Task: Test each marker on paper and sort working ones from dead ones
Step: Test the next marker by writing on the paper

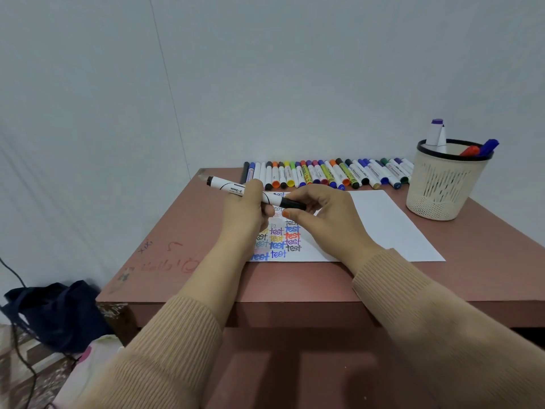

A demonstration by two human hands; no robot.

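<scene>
Tan ribbed sleeves [177, 349] reach over the near edge of the reddish table [265, 284]. From the head view, the left hand [244, 211] has its fingers [254, 187] wrapped round the white barrel of a black marker [230, 186], held just above the paper [383, 225]. The right hand [324, 216] pinches its black cap [293, 203]. Coloured "test" words fill the sheet's left part. A row of markers [324, 172] lies along the far edge, and a cream basket cup [442, 187] at the right holds a few more.
</scene>
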